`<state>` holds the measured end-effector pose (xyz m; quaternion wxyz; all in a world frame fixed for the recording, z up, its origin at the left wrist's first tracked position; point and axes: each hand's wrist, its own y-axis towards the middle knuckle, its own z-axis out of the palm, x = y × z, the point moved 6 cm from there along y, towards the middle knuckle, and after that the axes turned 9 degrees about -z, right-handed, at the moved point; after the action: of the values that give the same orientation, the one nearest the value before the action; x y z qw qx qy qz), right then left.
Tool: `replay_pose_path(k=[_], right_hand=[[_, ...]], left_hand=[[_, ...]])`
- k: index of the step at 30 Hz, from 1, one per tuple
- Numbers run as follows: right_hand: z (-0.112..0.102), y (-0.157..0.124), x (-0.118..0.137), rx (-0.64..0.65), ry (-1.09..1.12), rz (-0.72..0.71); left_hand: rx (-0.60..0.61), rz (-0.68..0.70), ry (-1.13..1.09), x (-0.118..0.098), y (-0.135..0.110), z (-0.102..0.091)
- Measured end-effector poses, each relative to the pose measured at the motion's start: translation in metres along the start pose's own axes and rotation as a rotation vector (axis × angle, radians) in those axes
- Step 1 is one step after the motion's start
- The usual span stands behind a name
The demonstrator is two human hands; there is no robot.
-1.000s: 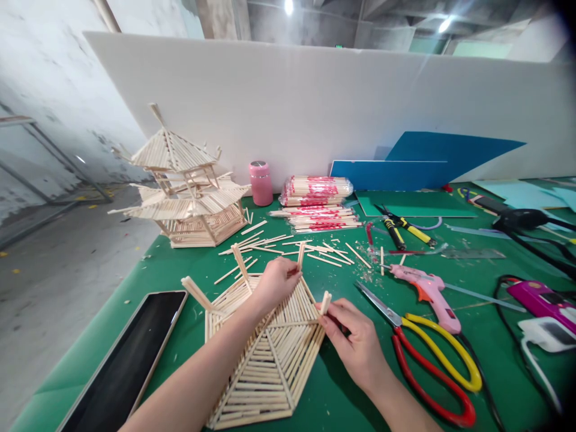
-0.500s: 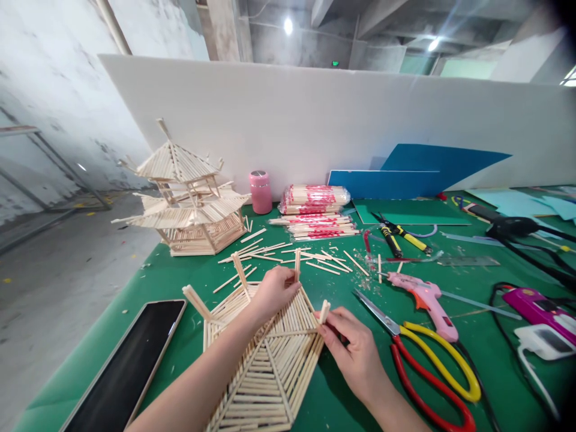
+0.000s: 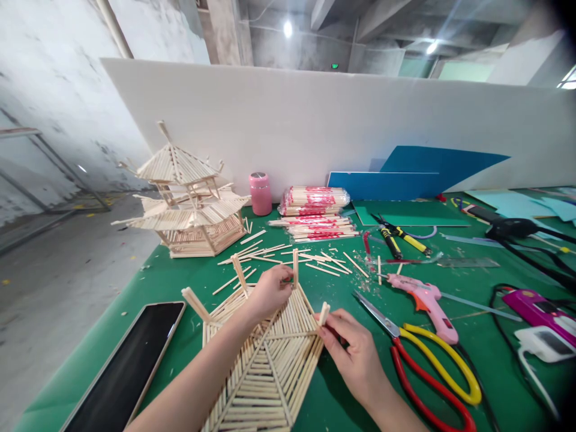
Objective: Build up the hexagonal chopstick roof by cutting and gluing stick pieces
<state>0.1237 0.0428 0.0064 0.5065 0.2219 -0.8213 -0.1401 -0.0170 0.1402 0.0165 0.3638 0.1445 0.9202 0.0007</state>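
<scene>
Wooden-stick base (image 3: 270, 360): lower centre of frame. Right hand (image 3: 354, 347) pinches the adjacent right-corner post (image 3: 324, 314) (long axis near upright, top leaning right). Left hand (image 3: 271, 292), curled, sits at the far post (image 3: 296, 264); whether it grips cannot be told.

Your one head-worn camera faces forward and down from above the flat green-covered table (image 3: 330, 294), near enough that your bare left hand (image 3: 271, 293) and bare right hand (image 3: 350, 341) sit below mid-view, with the long white upright panel (image 3: 288, 120) farther off.
</scene>
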Motion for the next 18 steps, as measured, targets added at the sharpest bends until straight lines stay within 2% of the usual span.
replay_pose_path(k=[18], right_hand=[[0.0, 0.001, 0.001, 0.007, 0.008, 0.001]], left_hand=[[-0.018, 0.011, 0.122, -0.001, 0.004, 0.011]])
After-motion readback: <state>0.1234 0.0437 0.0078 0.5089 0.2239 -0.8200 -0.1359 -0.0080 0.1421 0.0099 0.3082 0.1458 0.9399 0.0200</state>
